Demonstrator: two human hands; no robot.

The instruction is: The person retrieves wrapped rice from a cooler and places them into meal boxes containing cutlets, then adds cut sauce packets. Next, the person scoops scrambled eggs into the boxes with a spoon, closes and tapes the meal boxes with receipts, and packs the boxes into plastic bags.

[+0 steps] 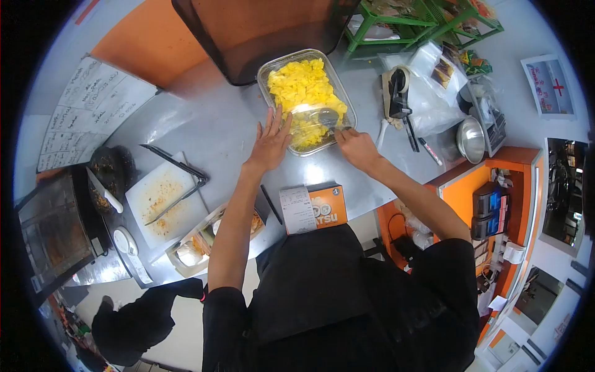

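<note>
A clear rectangular tray [352,110] full of chopped yellow pieces, like scrambled egg [304,84], stands on the metal counter. My left hand [270,141] rests at the tray's near left edge, its fingers spread and holding nothing. At the near right edge, my right hand [357,147] is closed around the handle of what looks like a metal spoon [325,116]. The spoon's head lies over the yellow pieces inside the tray; its exact shape is partly blurred by shine.
Left are a white cutting board [145,197] with crumbs, black tongs [180,162] and a knife [106,192]. An orange box [328,204] with a receipt sits before me. To the right are a tape dispenser [396,93] and metal bowl [471,140]. Another person [133,325] stands lower left.
</note>
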